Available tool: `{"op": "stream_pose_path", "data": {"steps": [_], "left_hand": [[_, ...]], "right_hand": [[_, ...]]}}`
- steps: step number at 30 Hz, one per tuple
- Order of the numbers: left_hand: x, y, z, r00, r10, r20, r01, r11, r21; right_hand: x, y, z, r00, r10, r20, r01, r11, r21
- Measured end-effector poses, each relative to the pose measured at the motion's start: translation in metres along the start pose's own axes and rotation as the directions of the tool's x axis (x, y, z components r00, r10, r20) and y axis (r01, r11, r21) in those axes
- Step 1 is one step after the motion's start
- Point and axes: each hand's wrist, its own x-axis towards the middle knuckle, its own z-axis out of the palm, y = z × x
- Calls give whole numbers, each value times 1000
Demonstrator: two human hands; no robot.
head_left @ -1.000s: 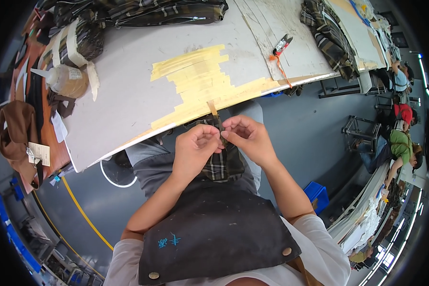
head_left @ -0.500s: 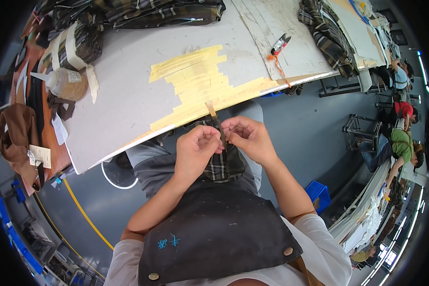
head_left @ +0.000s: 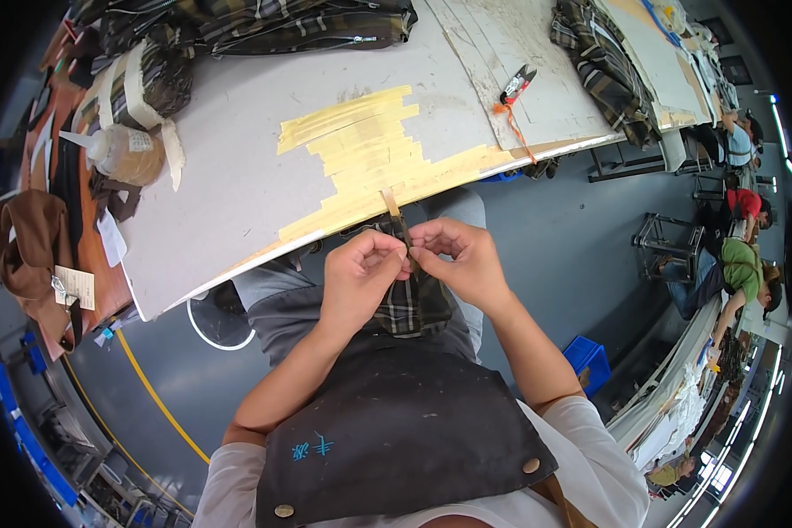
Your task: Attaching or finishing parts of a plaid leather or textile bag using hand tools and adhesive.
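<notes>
A narrow tan and olive strip runs from the table's taped front edge down over dark plaid fabric hanging onto my lap. My left hand is closed, its thumb and forefinger pinching at the strip. My right hand pinches the same strip from the right, fingers curled, close beside the left fingertips. The grey tabletop has a patch of yellow tape just beyond my hands. The exact bit held between the fingertips is small and partly hidden.
Plaid bundles and folded plaid fabric lie on the table, with thread snippers and a glue bottle. A brown bag is at left. A blue crate, stools and co-workers are at right.
Both hands stay on the strip with small finger shifts; my right hand's fingertips have moved slightly along it. The table and its contents look unchanged.
</notes>
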Motion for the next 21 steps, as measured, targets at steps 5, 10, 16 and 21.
{"op": "stream_pose_path", "data": {"steps": [5,10,16,21], "left_hand": [[1,0,0,1000,-19,-8,18,999,-39],[1,2,2,1000,-8,-7,9,1000,2],[1,2,2,1000,-23,-11,22,998,-58],[0,6,4,1000,-11,-14,12,1000,29]], "right_hand": [[0,-8,-1,999,33,-13,-32,999,18],[-1,-15,3,987,-153,-54,136,960,-244],[1,-13,5,970,-213,-116,175,945,-276],[-2,-21,7,962,-272,-29,233,870,-434]]}}
